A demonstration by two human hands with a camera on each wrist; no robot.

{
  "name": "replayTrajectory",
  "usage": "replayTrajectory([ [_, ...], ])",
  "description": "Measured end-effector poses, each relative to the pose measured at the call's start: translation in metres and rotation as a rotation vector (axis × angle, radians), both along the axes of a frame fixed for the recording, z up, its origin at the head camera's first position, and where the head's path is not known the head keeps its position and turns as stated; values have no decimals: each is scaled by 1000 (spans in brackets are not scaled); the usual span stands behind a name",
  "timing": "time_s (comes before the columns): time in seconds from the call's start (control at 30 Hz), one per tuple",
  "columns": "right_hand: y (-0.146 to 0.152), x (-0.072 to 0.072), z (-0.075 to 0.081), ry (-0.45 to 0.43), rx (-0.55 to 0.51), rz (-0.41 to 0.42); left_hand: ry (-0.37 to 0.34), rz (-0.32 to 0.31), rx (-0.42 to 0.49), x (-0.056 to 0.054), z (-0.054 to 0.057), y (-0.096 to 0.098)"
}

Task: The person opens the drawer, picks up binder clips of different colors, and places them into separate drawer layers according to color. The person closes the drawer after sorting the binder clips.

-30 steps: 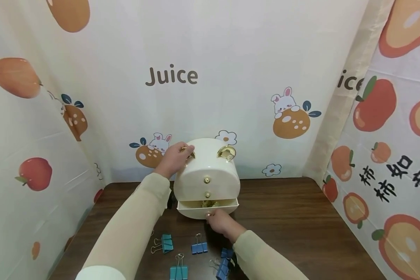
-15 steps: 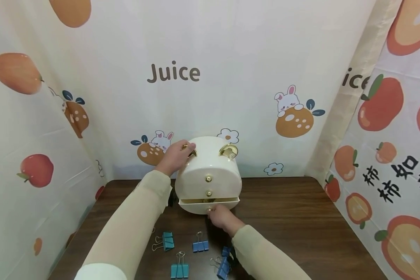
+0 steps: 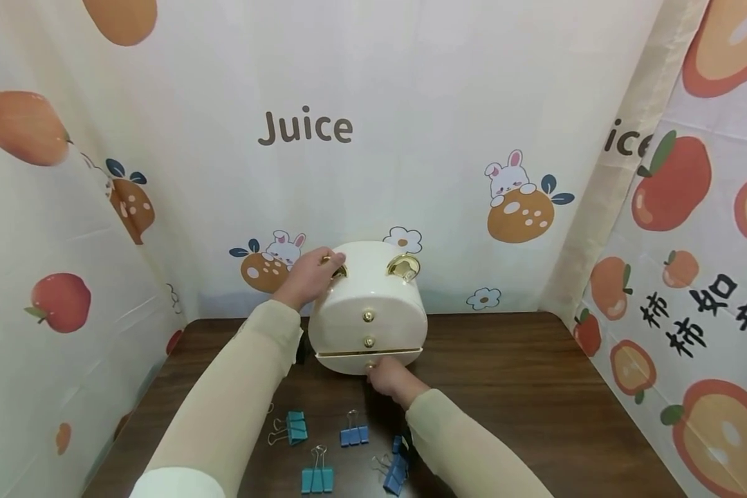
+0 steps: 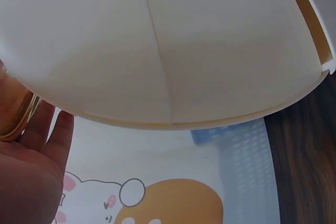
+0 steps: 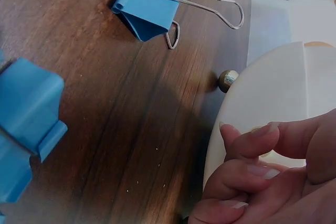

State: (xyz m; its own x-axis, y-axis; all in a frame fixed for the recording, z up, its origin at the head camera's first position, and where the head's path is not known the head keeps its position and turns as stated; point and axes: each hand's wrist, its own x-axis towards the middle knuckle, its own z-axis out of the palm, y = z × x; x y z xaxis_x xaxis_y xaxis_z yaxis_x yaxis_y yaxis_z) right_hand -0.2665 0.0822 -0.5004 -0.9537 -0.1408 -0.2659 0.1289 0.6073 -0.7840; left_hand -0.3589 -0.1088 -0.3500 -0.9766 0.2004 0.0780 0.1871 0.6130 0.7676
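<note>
A small white cabinet [image 3: 369,294] with a rounded top and gold knobs stands at the back of the table. Its bottom drawer [image 3: 342,363] sits nearly flush, with a thin dark gap above it. My right hand [image 3: 391,377] pinches that drawer's knob between thumb and index finger; in the right wrist view the fingers mostly cover the knob. At the cabinet's upper left, my left hand [image 3: 310,278] grips a gold ring-shaped handle [image 4: 14,109], fingers behind it and thumb on top. The matching gold ring [image 3: 404,266] on the right is untouched.
Several binder clips lie in front of the cabinet: teal clips [image 3: 317,479] on the left, blue clips [image 3: 354,436] nearer the middle and by the right sleeve. Printed curtains [image 3: 448,104] enclose the wooden table [image 3: 504,387] at the back and sides.
The right hand has pushed the bottom drawer inward, so its opening has narrowed from wide to a thin gap and the gold contents are now out of sight. The left hand has kept its hold.
</note>
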Motion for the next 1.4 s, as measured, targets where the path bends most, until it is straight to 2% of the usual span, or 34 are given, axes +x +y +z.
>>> replayTrajectory([
  [0.3,-1,-7,1,11,19,-3,-9,-35,-37,-3,4,-3],
  [0.7,2,-10,3,23,71,43,-9,-25,-18,-2,6,-3],
  [1.0,6,-3,4,-2,9,21,-38,-4,30,-1,0,-3],
  [1.4,11,3,10,23,-78,-43,-44,12,64,2,0,-1],
])
